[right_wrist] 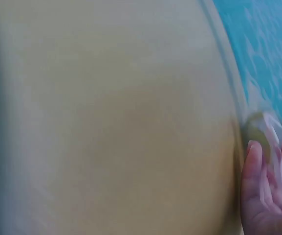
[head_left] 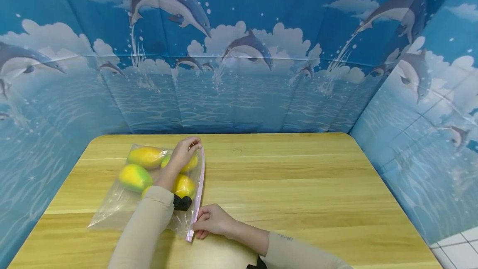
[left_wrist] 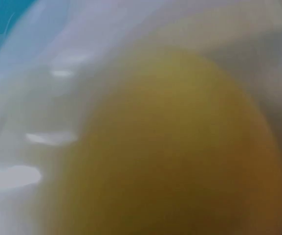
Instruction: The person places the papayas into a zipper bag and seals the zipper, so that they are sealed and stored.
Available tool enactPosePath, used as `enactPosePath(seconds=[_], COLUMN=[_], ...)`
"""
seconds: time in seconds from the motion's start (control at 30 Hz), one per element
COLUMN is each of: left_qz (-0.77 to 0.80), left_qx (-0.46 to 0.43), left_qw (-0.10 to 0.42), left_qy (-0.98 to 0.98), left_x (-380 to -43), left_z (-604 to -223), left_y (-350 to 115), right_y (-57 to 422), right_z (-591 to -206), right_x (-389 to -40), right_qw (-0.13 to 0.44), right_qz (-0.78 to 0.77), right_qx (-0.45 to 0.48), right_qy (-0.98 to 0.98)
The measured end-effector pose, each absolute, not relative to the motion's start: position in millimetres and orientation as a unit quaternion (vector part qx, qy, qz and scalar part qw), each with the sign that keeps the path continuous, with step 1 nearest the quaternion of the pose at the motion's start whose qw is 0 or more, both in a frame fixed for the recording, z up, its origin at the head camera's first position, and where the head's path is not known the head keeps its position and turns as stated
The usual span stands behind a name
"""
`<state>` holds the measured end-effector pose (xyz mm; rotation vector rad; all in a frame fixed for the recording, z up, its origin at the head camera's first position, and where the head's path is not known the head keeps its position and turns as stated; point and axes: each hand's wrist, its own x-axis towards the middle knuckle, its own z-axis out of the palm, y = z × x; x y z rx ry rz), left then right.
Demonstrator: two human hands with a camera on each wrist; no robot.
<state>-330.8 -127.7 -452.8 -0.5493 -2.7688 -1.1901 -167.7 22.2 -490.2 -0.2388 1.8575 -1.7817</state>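
Observation:
A clear zip bag lies on the left of the table, its pink-edged mouth facing right. Several yellow-green mangoes are inside it. My left hand reaches across the bag and pinches the far end of the mouth strip. At the near end, my right hand pinches the strip between thumb and fingers. The right wrist view shows that hand at the bag's edge. A blurred yellow mango under plastic fills most of the left wrist view.
The wood-grain table extends to the right of the bag. A blue dolphin-print curtain hangs behind and along both sides. White floor tiles show at the lower right.

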Motion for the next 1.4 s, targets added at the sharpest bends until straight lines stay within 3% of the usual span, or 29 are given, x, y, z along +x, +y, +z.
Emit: enactPosePath(seconds=[0.33, 0.5, 1.03, 1.4], left_qz=[-0.397, -0.4, -0.37, -0.354], left_qx=[-0.179, -0.178, -0.186, -0.114], left_qw=[0.048, 0.049, 0.073, 0.059], left_qy=[-0.899, -0.898, -0.907, -0.926], left_x=[-329.9, -330.1, -321.5, -287.6], left_z=[-454.8, -455.7, -437.2, -403.7], left_y=[-128.0, -127.9, -137.2, -214.3], right_y=[22.9, 24.4, 23.7, 20.2], right_z=[-487.1, -486.4, -470.0, -494.4], right_x=[-215.0, -227.2, -222.4, -233.4], right_qw=[0.17, 0.132, 0.124, 0.12], right_qz=[-0.711, -0.716, -0.73, -0.725], right_qx=[-0.036, -0.063, -0.103, -0.091], right_qy=[0.682, 0.683, 0.665, 0.672])
